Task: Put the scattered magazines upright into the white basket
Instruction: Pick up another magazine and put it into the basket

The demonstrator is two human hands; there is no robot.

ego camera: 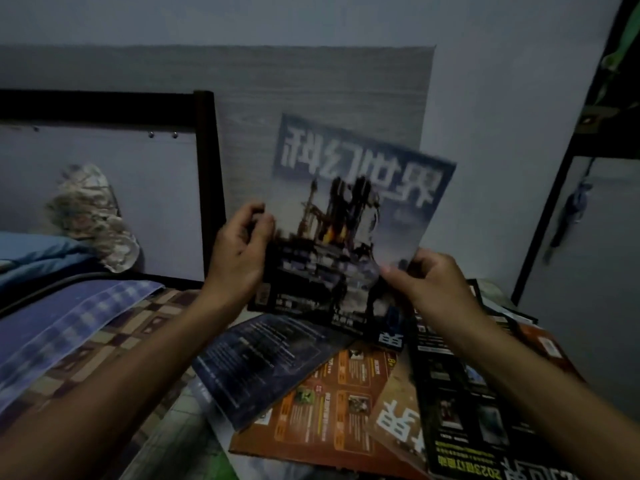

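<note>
I hold a magazine (349, 216) with a blue title band and a dark machine picture up in the air, its cover upside down and blurred. My left hand (239, 251) grips its left edge. My right hand (427, 282) pinches its lower right corner between thumb and fingers. Under it several magazines lie scattered flat: a dark blue one (263, 362), an orange one (325, 410), a tan one (398, 417) and a black one (464, 393). No white basket shows in this view.
A bed with a checked blue cloth (69, 327) and brown patterned sheet lies to the left, with a black bed frame (204, 161) behind. A camouflage cap (93, 216) lies near the frame. A grey wall panel (311, 84) stands ahead, a dark rack (595, 133) at right.
</note>
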